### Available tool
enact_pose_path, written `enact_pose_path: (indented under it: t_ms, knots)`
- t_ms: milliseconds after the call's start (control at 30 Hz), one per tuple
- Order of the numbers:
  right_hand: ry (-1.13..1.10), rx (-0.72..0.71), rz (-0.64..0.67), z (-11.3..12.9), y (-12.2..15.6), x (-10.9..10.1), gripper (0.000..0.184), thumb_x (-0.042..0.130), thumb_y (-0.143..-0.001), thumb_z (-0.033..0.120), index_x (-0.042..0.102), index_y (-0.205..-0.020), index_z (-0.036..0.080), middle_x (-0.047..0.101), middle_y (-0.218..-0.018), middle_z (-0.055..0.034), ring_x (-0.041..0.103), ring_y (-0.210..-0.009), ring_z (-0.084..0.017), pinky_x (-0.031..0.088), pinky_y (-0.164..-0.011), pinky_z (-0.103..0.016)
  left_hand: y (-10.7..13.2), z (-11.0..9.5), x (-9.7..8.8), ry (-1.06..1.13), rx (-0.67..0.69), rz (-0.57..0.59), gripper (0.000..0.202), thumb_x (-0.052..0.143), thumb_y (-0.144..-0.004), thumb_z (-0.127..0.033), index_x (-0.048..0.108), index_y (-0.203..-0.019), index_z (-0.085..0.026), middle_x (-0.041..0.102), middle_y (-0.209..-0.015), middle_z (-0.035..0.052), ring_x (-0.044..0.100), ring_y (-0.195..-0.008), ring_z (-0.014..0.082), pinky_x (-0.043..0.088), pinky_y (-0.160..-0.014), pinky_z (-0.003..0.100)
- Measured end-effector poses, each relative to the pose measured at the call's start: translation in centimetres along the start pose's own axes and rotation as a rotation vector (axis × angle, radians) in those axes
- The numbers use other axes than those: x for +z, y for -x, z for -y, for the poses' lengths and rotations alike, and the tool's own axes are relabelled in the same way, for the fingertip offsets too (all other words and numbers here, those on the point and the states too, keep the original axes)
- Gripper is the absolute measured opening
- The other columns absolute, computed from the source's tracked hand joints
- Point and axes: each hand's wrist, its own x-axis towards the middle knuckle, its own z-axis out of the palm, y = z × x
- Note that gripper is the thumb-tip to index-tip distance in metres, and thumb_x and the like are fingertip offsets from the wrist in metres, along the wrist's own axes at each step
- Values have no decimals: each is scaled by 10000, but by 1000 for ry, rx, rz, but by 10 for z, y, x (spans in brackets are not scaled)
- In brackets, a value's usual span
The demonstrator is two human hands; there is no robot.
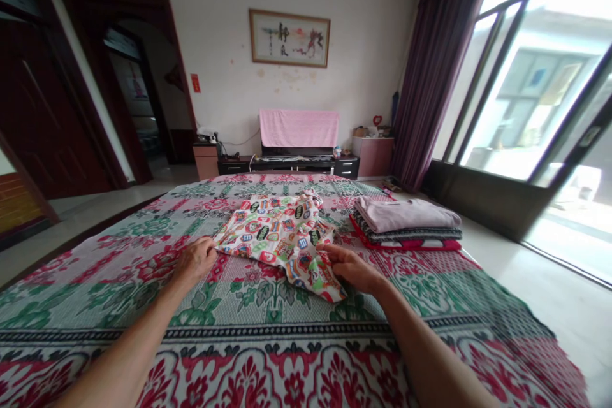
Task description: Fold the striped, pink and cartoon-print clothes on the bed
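A short-sleeved shirt (pixel 272 229) printed with colourful badges and lettering lies spread on the patterned bed cover (pixel 201 306), its collar at the far right side and one sleeve toward me. My left hand (pixel 198 258) is closed, with the fingertips pinching the shirt's hem corner at its left end. On the other side, my right hand (pixel 351 266) rests against the shirt near the sleeve, fingers stretched out and slightly apart. Just beyond it sits a stack of folded clothes (pixel 406 223), with a pale pink one on top of black-and-white and red ones.
Past the far edge of the cover stand a low black cabinet (pixel 347 167) and a screen draped with a pink towel (pixel 299 127). A purple curtain (pixel 425 70) and glass sliding doors (pixel 521 89) are on the right. Dark wooden doors (pixel 48 108) are on the left.
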Motion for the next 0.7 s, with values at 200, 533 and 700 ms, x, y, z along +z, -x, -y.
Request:
enact_pose_path:
  t_ms: [200,533,700]
  knots:
    - [229,-188,-186,-10,-7,-5,590,552,-611,114,532,-1196,190,674,-872,1,583,-692,-103,442,-609,-215,-1,-3,-4,-20,-1,25,216,384,-754,-226,597,-748,-189,662,-861,67,601,-820,198,449,-763,288]
    - [530,-298,-247,-13,-9,-7,571,566,-677,170,498,-1244,171,606,-841,6,526,-608,-67,415,-539,-181,-1,-1,-3,-60,-14,31,239,386,-756,-239,618,-792,-194,677,-905,65,606,-836,194,444,-772,282]
    - [642,-296,-201,-13,-8,-7,586,546,-676,139,490,-1258,166,570,-797,28,508,-594,-59,413,-555,-180,-3,3,0,-85,-5,38,253,376,-767,-244,620,-804,-188,675,-913,69,608,-858,201,443,-784,287]
